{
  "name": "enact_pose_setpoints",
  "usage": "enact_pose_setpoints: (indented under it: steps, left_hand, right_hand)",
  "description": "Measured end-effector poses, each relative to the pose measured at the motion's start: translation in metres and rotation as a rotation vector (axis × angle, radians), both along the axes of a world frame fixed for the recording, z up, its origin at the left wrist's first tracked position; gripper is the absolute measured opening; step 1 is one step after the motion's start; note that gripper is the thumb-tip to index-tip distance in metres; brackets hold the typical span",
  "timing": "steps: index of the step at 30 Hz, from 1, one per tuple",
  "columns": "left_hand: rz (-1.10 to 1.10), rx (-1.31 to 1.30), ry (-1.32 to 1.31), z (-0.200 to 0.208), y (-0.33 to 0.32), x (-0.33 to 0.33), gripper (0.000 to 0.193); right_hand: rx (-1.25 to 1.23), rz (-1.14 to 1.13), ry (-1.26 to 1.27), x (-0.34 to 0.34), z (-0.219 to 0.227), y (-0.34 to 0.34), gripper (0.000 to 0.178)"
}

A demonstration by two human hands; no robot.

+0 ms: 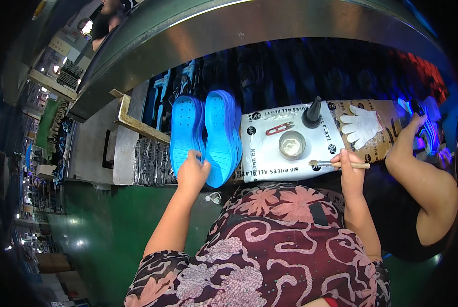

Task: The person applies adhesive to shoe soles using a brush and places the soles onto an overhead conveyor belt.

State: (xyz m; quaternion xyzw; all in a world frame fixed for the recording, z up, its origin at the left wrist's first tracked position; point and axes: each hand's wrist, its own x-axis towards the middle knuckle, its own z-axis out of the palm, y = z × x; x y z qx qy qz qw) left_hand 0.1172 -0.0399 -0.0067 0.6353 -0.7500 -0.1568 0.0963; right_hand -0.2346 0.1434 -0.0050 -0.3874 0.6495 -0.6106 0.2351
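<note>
Two stacks of bright blue foam shoe soles stand side by side on the bench, a left stack [186, 128] and a right stack [220, 135]. My left hand [191, 173] is at the near end of the left stack, its thumb and fingers closed on the top sole's edge. In my right hand [352, 171] is a flat paintbrush [327, 163] with a wooden handle, its bristles pointing left above a white printed plastic sheet. Just beyond the bristles sits a round metal cup [292, 145] with pale contents.
A red-handled cutter [279, 128] and a dark cone-topped bottle [313, 114] lie and stand by the cup on the white sheet [257, 156]. A white glove [360, 128] rests on cardboard. At right, a co-worker's arm [427, 179] reaches toward blue-lit pieces. A metal beam [270, 25] crosses the far side.
</note>
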Motion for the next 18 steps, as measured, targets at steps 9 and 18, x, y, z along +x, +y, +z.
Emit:
enact_pose_setpoints:
  steps: [9,18]
  left_hand:
    - [-0.126,-0.056,-0.155,-0.010,-0.007,0.001,0.023]
    - [-0.135,-0.011,-0.093,-0.017,-0.008,0.000,0.026]
  right_hand:
    - [0.065,-0.031,-0.017,0.013,0.000,-0.001,0.037]
    - [0.037,-0.022,-0.061,0.017,-0.003,-0.005,0.038]
